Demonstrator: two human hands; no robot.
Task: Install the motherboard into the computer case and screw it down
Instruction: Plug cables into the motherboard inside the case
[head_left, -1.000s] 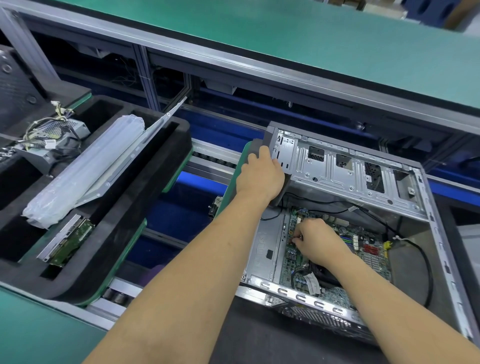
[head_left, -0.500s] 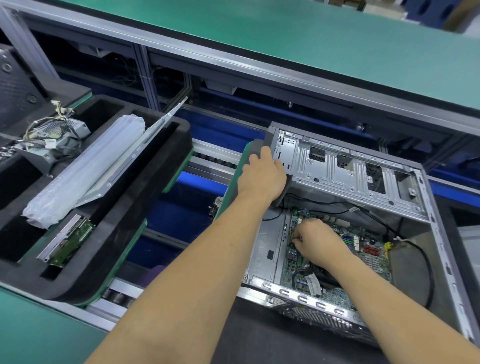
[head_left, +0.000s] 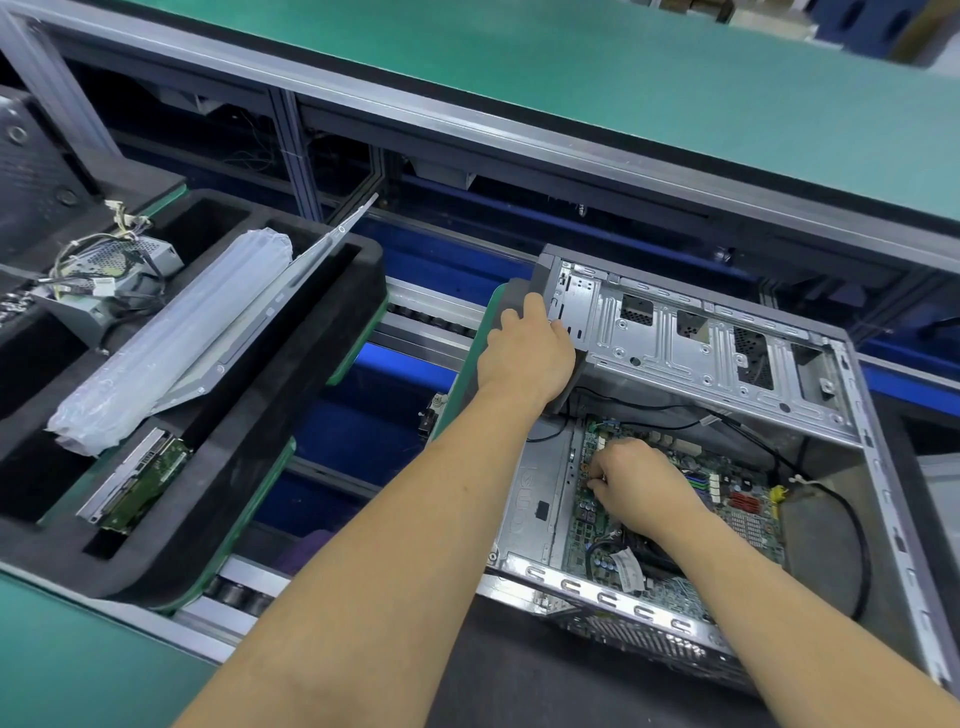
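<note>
Head view: looking down into an open computer case (head_left: 696, 358) lying on its side on a dark mat.
Motherboard (head_left: 727, 499): flat on the floor of the case, green, partly covered by the right forearm.
Right hand (head_left: 636, 488): down on the board near its left edge, fingers curled with the tips pinched together; whether a screw sits between them is too small to tell.
Left hand (head_left: 524, 358): gripping the upper left corner of the case, fingers wrapped over the edge.
Inside the case: a silver drive cage (head_left: 701, 348) spans the top, and a black cable (head_left: 852, 535) loops along the right side past a yellow connector (head_left: 777, 493).
Hidden: the middle of the board lies under the wrist; the lower right of the case runs out of frame.
Foam tray (head_left: 332, 415): black, to the left across a blue gap, with slots.
Tray contents: a long plastic-wrapped bundle (head_left: 171, 338) leaning against a grey metal panel (head_left: 291, 301); a hard drive (head_left: 137, 483) standing in a slot.
Far left: a power supply (head_left: 109, 280) with tangled wires.
Beyond: a green bench top (head_left: 571, 78) on an aluminium frame.
</note>
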